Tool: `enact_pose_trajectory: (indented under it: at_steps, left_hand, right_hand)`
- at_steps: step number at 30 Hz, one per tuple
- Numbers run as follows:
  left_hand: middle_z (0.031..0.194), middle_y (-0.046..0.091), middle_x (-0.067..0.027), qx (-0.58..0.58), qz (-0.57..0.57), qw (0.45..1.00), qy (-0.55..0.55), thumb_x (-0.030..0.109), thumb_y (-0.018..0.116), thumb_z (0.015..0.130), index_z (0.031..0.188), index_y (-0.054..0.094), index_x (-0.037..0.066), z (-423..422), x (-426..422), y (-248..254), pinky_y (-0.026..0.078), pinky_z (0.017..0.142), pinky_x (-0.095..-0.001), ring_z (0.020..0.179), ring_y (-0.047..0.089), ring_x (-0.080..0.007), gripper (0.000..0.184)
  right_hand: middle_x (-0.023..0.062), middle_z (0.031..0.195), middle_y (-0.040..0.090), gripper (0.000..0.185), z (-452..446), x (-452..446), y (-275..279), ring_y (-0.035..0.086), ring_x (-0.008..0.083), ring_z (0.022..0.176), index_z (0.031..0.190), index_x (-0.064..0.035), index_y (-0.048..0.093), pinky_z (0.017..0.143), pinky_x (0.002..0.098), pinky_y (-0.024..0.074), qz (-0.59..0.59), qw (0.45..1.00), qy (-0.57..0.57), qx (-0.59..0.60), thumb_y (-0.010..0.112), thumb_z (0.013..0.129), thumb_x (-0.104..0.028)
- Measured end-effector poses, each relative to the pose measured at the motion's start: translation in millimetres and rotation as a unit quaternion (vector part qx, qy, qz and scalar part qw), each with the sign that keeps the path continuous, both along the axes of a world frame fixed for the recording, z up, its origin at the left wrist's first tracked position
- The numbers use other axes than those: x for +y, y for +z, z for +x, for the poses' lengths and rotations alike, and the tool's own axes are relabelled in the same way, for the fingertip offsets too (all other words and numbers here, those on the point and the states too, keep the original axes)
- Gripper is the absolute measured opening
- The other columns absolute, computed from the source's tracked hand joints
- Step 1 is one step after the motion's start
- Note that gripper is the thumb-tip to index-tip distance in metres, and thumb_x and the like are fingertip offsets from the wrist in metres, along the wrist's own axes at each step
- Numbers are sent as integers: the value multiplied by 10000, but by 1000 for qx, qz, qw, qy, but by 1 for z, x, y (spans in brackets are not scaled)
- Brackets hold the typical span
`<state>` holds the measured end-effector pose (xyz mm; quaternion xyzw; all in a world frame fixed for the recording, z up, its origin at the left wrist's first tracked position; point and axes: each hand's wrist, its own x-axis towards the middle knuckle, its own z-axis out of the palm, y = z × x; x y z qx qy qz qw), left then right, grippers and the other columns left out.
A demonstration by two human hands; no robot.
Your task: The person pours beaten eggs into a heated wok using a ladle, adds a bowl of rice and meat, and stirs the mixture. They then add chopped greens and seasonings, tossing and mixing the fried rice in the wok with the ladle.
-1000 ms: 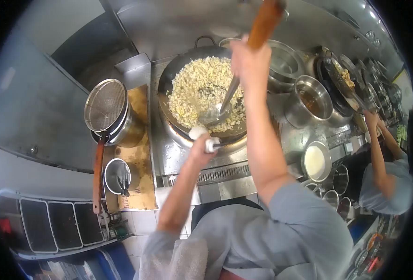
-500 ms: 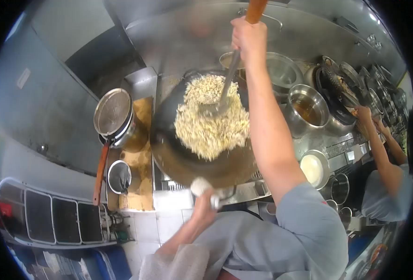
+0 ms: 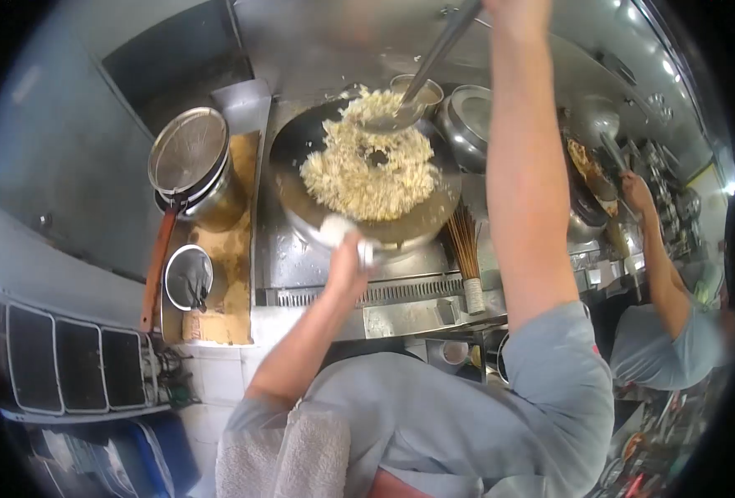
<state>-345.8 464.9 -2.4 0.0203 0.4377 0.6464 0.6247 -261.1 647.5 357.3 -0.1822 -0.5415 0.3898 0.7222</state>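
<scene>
A large dark wok (image 3: 297, 187) holds a loose heap of pale yellow-white food (image 3: 367, 178), some of it blurred by motion. My left hand (image 3: 348, 261) is closed around a white cloth (image 3: 337, 227) at the wok's near edge. My right hand (image 3: 519, 10) is raised at the top edge of the view, partly cut off, and closed on the handle of a long metal ladle (image 3: 444, 46). The ladle's bowl is over the far side of the food.
A strainer (image 3: 189, 151) rests on a pot at left, beside a small metal bowl (image 3: 189, 277). A bamboo brush (image 3: 465, 249) stands right of the wok. A co-worker (image 3: 662, 332) works at another wok on the right.
The wok was pulled toward me and tilted, then moved back as the food shifted inside. My left hand followed it. My right hand has risen and moved right with the ladle.
</scene>
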Motion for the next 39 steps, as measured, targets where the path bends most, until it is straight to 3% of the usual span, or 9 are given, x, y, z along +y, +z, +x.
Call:
enact_pose_trajectory:
  at_steps: [6,11,14,19,22,28,32,37,39]
  left_hand:
    - [713,559,-5,46,-29,995,-80,249,549,821,843,530,152,-27,45,-56,376,472,-293,634,544,-137,102]
    - [694,567,5,37,-35,986,-157,263,552,814,840,550,143,-43,50,-47,355,414,-262,565,532,-122,123]
    - [691,571,2,44,-9,982,-181,263,542,817,835,551,140,-46,49,-46,355,395,-252,562,538,-118,125]
    - [686,581,10,76,-36,980,-182,301,549,830,854,587,146,-50,55,-42,355,387,-265,544,528,-109,162]
    - [690,580,15,69,-45,976,-199,305,540,831,848,589,154,-49,50,-43,365,406,-269,581,530,-97,159]
    - [693,573,23,84,-61,971,-218,325,533,828,850,574,170,-51,52,-43,364,433,-259,585,519,-93,161]
    - [687,568,35,70,-56,972,-216,340,542,818,840,571,187,-50,49,-46,365,437,-250,580,510,-84,157]
    - [685,569,31,66,-47,976,-204,331,532,820,838,570,171,-50,53,-43,357,413,-235,566,505,-86,165]
    - [682,572,26,68,-47,977,-194,333,520,824,842,571,170,-47,47,-41,358,407,-236,565,511,-88,172]
  right_hand:
    - [-20,499,402,224,-53,20,-207,363,76,391,655,-94,406,371,274,310,-66,996,27,-46,564,813,-75]
    - [-73,501,375,178,-11,29,-138,319,38,365,716,-109,481,339,218,223,-53,991,82,-92,613,819,-46]
    - [-50,464,324,266,-8,23,-211,276,38,343,632,-113,413,334,224,198,-20,998,-15,-56,567,821,-8]
    - [-35,458,344,260,-18,108,-139,306,69,337,630,-105,404,331,236,221,-21,997,68,1,564,815,-18]
    - [-29,475,334,221,-55,109,-181,287,79,344,652,-93,428,332,263,203,-93,995,14,43,567,802,-10]
    - [3,482,382,203,-63,75,-114,322,88,340,667,-64,433,328,246,222,-82,971,202,-94,593,792,-53]
    - [-43,466,300,213,-81,18,-213,277,96,346,681,-68,433,349,265,191,-45,998,44,-13,592,804,3]
    - [-63,453,297,294,-23,3,-139,240,71,340,602,-114,404,352,247,169,-82,990,116,-17,556,811,27]
    - [-51,458,312,339,-22,-36,-194,260,49,352,583,-128,371,354,224,167,-38,995,95,-9,558,836,0]
